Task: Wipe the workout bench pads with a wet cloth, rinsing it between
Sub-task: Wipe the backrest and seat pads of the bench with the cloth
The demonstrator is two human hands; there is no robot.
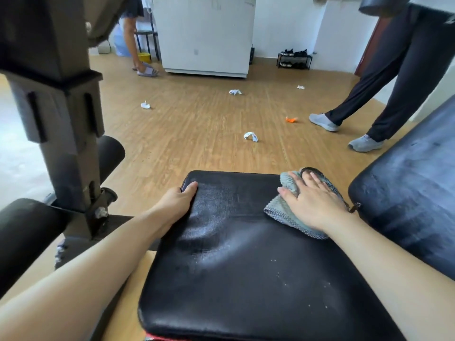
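Nearest us lies the black seat pad (246, 279), with both our bare forearms reaching out over it. Our left hand (176, 199) grips the pad's far left edge: the thumb lies on top and the fingers curl over the side, out of sight. Our right hand (312, 205) lies flat, fingers straight and a little spread, pressing the grey cloth (283, 214) onto the pad's far right corner. The cloth is bunched under the palm, and part of it hangs past the pad's edge. A pale, smeared sheen shows on the pad between the two hands.

To the right, the black back pad (413, 193) slopes upward, just beside the seat. To the left rises the dark frame post (61, 119), with foam rollers (27, 230) at its foot.

Beyond, paper scraps (251, 136) lie scattered over the wooden floor (197, 143). A person in dark trousers (406, 82) strides at right. Another stands in slippers (146, 71) beside a white cabinet (204, 35).
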